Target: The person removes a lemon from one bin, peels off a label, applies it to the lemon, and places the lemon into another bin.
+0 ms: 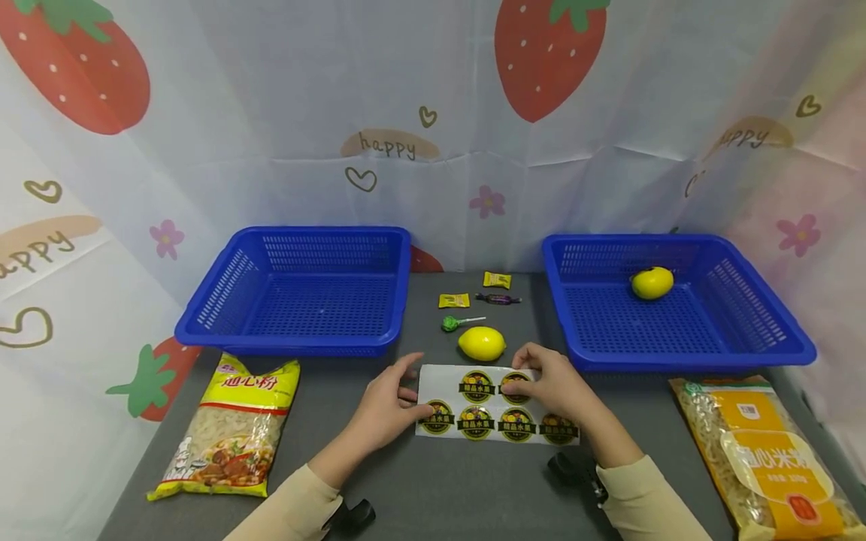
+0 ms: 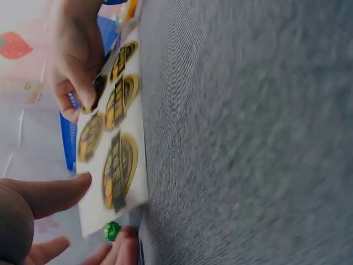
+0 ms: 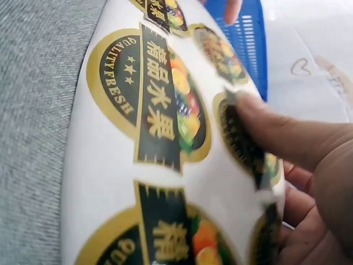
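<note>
Both hands work a sticker sheet (image 1: 494, 413) lying on the grey table (image 1: 440, 481), just in front of a lemon (image 1: 482, 343). Left hand (image 1: 386, 409) holds the sheet's left edge between thumb and fingers; right hand (image 1: 551, 383) pinches one round sticker (image 3: 245, 138) in the top row (edge looks lifted). Two blue baskets (image 1: 298, 289) sit behind, the right one holding a second lemon (image 1: 652, 282).

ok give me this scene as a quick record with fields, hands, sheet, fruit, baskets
left hand: holds left edge of sticker sheet
right hand: fingers pinch at a sticker on the sheet's top row
lemon: on table just behind sheet
right basket: holds one yellow fruit
left basket: nothing seen inside
candies: between baskets, with a lollipop
pasta bags: one at each side
</note>
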The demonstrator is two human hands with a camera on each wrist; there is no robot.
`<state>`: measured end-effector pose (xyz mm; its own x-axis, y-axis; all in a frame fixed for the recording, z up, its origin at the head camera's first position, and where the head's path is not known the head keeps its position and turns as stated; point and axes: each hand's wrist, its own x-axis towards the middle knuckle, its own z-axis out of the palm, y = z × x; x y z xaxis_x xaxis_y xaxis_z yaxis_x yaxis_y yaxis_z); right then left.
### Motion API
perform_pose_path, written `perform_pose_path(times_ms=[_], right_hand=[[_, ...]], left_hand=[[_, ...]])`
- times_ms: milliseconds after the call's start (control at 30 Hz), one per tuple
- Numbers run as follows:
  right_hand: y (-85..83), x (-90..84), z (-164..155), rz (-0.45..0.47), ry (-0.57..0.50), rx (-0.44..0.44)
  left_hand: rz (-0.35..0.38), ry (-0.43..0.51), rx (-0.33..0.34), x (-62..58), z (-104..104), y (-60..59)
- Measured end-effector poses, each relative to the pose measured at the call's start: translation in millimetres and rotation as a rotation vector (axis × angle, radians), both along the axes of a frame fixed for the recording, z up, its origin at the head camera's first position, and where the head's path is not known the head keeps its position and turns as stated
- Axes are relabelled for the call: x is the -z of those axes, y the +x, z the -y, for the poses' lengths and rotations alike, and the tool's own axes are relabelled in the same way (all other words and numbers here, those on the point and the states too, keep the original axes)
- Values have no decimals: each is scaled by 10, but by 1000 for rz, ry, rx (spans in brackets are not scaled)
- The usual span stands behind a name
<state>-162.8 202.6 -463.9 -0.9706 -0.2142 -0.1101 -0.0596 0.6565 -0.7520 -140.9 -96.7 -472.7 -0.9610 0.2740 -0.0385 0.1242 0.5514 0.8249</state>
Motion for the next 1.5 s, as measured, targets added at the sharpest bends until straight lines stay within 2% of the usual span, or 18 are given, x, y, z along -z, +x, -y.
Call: perform_pose_path(times_ms=[133, 233, 300, 400, 600, 733, 833, 1000, 1233, 1500], right_hand=[[-1, -8, -22, -29, -43, -13], [-10, -11, -34, -20, -54, -11], [-16, -11, -40, -9, -60, -8], [-22, -12, -45, -1, -70, -7], [-25, -11, -41, -16, -71, -21], [-24, 7, -38, -4, -78, -23], [-27, 18, -36, -2, -81, -25], [-30, 10, -36, -14, -74, -15], [-35, 24, -23, -8, -87, -19], [-50, 27, -17, -5, -90, -38]], left_hand=[[89, 128, 36, 18, 30, 16], [70, 160, 77, 30, 31, 24], [30, 154, 95, 30, 24, 29], [-8, 100, 87, 16, 10, 40], [55, 71, 47, -36, -14, 38], [73, 49, 45, -36, -18, 37], [59, 24, 49, -31, -17, 43], [23, 50, 53, -34, -22, 51], [-21, 82, 12, -47, -36, 64], [-27, 28, -25, -59, -35, 66]])
